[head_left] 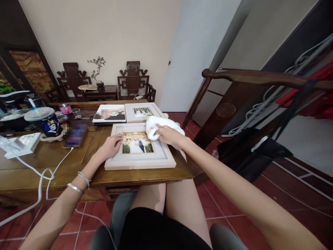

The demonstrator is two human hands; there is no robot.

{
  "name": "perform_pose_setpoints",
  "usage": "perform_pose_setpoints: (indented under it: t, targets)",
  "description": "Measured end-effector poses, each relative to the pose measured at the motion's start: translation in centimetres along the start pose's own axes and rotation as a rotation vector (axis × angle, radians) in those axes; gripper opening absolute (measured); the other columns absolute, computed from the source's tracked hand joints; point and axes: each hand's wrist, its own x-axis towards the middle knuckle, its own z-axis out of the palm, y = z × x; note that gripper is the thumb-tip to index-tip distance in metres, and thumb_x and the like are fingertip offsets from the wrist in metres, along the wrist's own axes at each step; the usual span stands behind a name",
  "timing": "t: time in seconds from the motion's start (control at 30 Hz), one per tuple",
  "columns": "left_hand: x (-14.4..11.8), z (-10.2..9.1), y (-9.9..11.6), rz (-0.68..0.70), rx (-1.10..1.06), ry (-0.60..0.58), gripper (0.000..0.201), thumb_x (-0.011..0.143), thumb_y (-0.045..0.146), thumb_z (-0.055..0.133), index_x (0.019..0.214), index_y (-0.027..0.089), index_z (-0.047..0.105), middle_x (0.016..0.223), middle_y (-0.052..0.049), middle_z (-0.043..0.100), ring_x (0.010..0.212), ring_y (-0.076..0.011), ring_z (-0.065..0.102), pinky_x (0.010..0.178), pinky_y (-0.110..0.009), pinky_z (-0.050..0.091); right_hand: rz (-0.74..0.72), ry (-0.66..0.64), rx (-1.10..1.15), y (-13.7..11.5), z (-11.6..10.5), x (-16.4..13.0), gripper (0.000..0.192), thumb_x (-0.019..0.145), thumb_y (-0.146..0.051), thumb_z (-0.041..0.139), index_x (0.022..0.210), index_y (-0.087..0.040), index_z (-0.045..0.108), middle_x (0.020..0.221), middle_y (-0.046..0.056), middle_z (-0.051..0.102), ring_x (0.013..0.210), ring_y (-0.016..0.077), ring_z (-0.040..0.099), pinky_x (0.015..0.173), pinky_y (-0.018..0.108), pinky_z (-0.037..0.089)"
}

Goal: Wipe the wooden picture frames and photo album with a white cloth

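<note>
Head view, I see a cup [47, 121] far left on the table [52, 156], my left hand [110, 146] flat and open on the frame [139, 161] at the table's right end, my right hand [169, 134] squeezing a cloth [158, 125] on its top right corner.

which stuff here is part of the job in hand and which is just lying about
In use: white cloth in right hand; near photo frame under left hand.
Lying about: second frame, photo album, drink cup, power strip, phone.
</note>
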Motion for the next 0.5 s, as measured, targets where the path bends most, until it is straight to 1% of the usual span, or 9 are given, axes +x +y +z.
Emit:
perform_pose_setpoints:
  t: [0.07, 0.13, 0.23, 0.3, 0.4, 0.47, 0.5]
  targets:
    - [0.0, 0.2, 0.0, -0.024, 0.002, 0.015, 0.036, 0.092, 0.025, 0.045, 0.111, 0.013, 0.073, 0.132, -0.013, 0.065, 0.126, -0.0268, 0.060, 0.113, -0.042, 0.044, -0.009, 0.006, -0.018, -0.1, 0.0, 0.4, 0.045, 0.075, 0.002, 0.039, 0.102, -0.009, 0.073, 0.126, 0.021, 0.066, 0.146, 0.0273, 0.033, 0.108, 0.042, 0.040]
    - [0.0, 0.4, 0.0, -0.046, 0.008, 0.031, 0.036, 0.091, 0.024, 0.045, 0.112, 0.014, 0.073, 0.132, -0.012, 0.065, 0.126, -0.0263, 0.060, 0.113, -0.043, 0.044, -0.048, -0.001, -0.017, -0.3, 0.1, -0.2, 0.046, 0.073, 0.003, 0.039, 0.100, -0.011, 0.073, 0.132, 0.019, 0.064, 0.146, 0.0285, 0.032, 0.111, 0.047, 0.037]
    - [0.0, 0.6, 0.0, -0.059, 0.010, 0.043, 0.036, 0.091, 0.023, 0.045, 0.112, 0.014, 0.073, 0.132, -0.012, 0.065, 0.126, -0.0259, 0.060, 0.113, -0.042, 0.044, -0.126, -0.023, 0.000, -1.0, 0.3, -3.1, 0.049, 0.070, 0.004, 0.039, 0.100, -0.014, 0.074, 0.147, 0.014, 0.052, 0.148, 0.0310, 0.027, 0.113, 0.054, 0.033]
    - [-0.1, 0.7, 0.1, -0.065, 0.008, 0.048, 0.035, 0.091, 0.022, 0.045, 0.111, 0.013, 0.073, 0.133, -0.012, 0.064, 0.126, -0.0260, 0.060, 0.113, -0.041, 0.043, -0.159, -0.057, 0.018, -1.9, 0.2, -5.6, 0.049, 0.069, 0.003, 0.039, 0.099, -0.014, 0.074, 0.152, 0.012, 0.047, 0.148, 0.0326, 0.026, 0.114, 0.056, 0.032]
    - [-0.1, 0.6, 0.2, -0.074, -0.007, 0.048, 0.034, 0.091, 0.022, 0.046, 0.111, 0.012, 0.073, 0.134, -0.014, 0.063, 0.127, -0.0270, 0.059, 0.114, -0.042, 0.043, -0.175, -0.120, 0.058, -3.5, -0.5, -8.8, 0.050, 0.068, 0.003, 0.041, 0.099, -0.016, 0.075, 0.153, 0.010, 0.046, 0.145, 0.0341, 0.032, 0.114, 0.054, 0.033]
    - [-0.1, 0.4, 0.3, -0.071, -0.023, 0.039, 0.033, 0.092, 0.023, 0.047, 0.111, 0.013, 0.073, 0.134, -0.013, 0.063, 0.127, -0.0271, 0.059, 0.113, -0.043, 0.043, -0.161, -0.134, 0.073, -4.2, -0.8, -9.7, 0.049, 0.068, 0.002, 0.041, 0.098, -0.017, 0.075, 0.149, 0.010, 0.050, 0.143, 0.0331, 0.037, 0.114, 0.051, 0.035]
    - [-0.1, 0.3, 0.4, -0.068, -0.028, 0.032, 0.033, 0.093, 0.023, 0.047, 0.111, 0.014, 0.073, 0.135, -0.013, 0.063, 0.128, -0.0268, 0.058, 0.113, -0.043, 0.043, -0.148, -0.130, 0.070, -4.3, -0.8, -9.6, 0.048, 0.068, 0.002, 0.041, 0.096, -0.017, 0.075, 0.146, 0.011, 0.054, 0.143, 0.0322, 0.037, 0.114, 0.049, 0.035]
